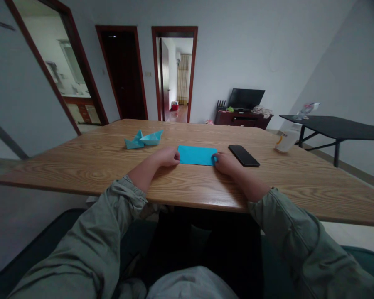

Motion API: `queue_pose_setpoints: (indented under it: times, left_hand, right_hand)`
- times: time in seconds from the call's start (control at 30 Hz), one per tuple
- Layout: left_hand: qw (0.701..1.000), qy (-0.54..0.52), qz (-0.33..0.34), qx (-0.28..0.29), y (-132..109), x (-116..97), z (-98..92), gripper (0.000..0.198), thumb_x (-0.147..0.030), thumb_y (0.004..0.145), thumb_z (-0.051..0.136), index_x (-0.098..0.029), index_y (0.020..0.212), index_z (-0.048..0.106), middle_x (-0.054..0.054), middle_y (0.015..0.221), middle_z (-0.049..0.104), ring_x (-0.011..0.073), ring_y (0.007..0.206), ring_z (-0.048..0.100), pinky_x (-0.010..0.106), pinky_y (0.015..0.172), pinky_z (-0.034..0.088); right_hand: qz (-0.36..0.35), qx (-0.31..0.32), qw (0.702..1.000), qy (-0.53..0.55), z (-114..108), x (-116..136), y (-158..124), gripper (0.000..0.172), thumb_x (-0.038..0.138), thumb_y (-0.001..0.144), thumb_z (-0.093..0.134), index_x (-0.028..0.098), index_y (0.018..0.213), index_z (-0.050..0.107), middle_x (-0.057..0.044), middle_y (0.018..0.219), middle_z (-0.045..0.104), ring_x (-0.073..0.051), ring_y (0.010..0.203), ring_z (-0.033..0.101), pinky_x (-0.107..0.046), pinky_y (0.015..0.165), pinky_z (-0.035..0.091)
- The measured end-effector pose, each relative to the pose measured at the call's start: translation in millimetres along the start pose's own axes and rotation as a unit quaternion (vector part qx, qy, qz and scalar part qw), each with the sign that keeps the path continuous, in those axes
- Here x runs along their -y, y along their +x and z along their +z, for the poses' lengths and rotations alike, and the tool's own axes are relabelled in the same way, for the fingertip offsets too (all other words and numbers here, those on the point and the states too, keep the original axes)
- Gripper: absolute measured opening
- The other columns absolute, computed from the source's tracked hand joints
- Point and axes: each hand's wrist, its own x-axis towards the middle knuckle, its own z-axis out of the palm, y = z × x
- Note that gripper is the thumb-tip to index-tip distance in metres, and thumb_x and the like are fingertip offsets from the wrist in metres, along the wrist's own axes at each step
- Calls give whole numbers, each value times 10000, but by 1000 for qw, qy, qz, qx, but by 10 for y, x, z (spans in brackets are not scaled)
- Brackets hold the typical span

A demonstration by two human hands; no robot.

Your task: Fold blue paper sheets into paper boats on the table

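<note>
Blue paper sheet (197, 155) lies flat, unfolded, on wood surface (81, 174). L grip (166, 157) and R grip (226, 163) curled at its short edges, can't tell if pinching. Folded paper boat (143, 139) done, to L of sheet; black phone (243, 155) just R.

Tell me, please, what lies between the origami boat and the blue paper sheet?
In the head view, the left hand lies there, touching the blue paper sheet.
</note>
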Motion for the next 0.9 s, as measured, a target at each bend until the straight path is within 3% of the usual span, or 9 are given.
queue_pose_setpoints:
  times: [0.1, 0.2, 0.27, 0.4, 0.47, 0.53, 0.67, 0.8, 0.9]
  left_hand:
    - [998, 60, -4, -23, -30, -65, -29, 153, -305, 692, 615, -230, 705, 748, 67, 766, 713, 220, 768, 618, 303, 754, 444]
    - [995, 96, 1, -13, -60, -205, -65, 186, -316, 722, 605, -205, 708, 753, 122, 823, 715, 287, 861, 637, 368, 833, 443]
    - [994, 107, -9, -5, -61, -319, -77, 198, -326, 730, 617, -179, 724, 750, 152, 849, 710, 319, 914, 635, 395, 874, 436]
    - [991, 130, -41, 13, -15, -457, -74, 205, -270, 721, 647, -125, 839, 734, 172, 899, 709, 322, 918, 633, 402, 881, 447]
    - [990, 130, -55, 24, -1, -446, -83, 245, -227, 715, 648, -93, 905, 724, 191, 943, 706, 328, 904, 636, 414, 871, 457]
    - [990, 127, -55, 36, -13, -407, -110, 280, -229, 717, 644, -78, 941, 717, 211, 976, 700, 346, 907, 640, 431, 862, 467]
    - [986, 154, -43, 55, -77, -392, -178, 286, -281, 757, 605, -114, 956, 727, 197, 1006, 702, 345, 930, 644, 421, 852, 482]
    - [977, 183, -71, 79, -96, -453, -201, 301, -343, 757, 608, -149, 953, 729, 163, 1018, 708, 287, 934, 652, 341, 830, 495]
    - [974, 192, -76, 92, -87, -447, -192, 338, -395, 766, 580, -173, 977, 724, 149, 1037, 708, 277, 943, 653, 330, 791, 504]
  right_hand:
    - [-14, -22, 999, -22, -69, 65, -70, 445, 146, 834, 440, 186, 1245, 604, -139, 1333, 554, -272, 1116, 586, -368, 981, 407]
    - [-35, -29, 998, -33, -167, 198, -131, 387, 101, 840, 414, 156, 1133, 662, -156, 1250, 598, -283, 1080, 593, -389, 979, 404]
    - [-64, -55, 996, -13, -236, 375, -106, 357, 98, 852, 422, 152, 1098, 676, -159, 1316, 555, -282, 1124, 568, -396, 1016, 379]
    - [-124, -152, 974, 111, -277, 931, 210, 445, 107, 873, 397, 209, 1256, 600, -71, 1477, 421, -240, 1288, 450, -374, 1080, 341]
    - [-111, -155, 965, 178, -210, 1182, 446, 475, 124, 901, 335, 239, 1294, 577, -22, 1472, 438, -202, 1307, 441, -341, 1099, 323]
    - [-87, -121, 965, 217, -96, 1326, 654, 452, 184, 946, 308, 162, 1334, 539, -82, 1421, 499, -193, 1304, 453, -297, 1088, 326]
    - [-83, 13, 982, 170, 134, 1279, 850, 459, 372, 957, 402, 141, 1331, 536, -159, 1434, 470, -289, 1318, 433, -403, 1088, 313]
    - [-7, 43, 991, 124, 223, 985, 839, 580, 483, 969, 311, 174, 1454, 379, -169, 1534, 307, -339, 1402, 287, -549, 1118, 199]
    - [31, 46, 993, 107, 234, 683, 798, 580, 469, 973, 263, 190, 1475, 348, -170, 1533, 305, -347, 1407, 272, -571, 1113, 182]
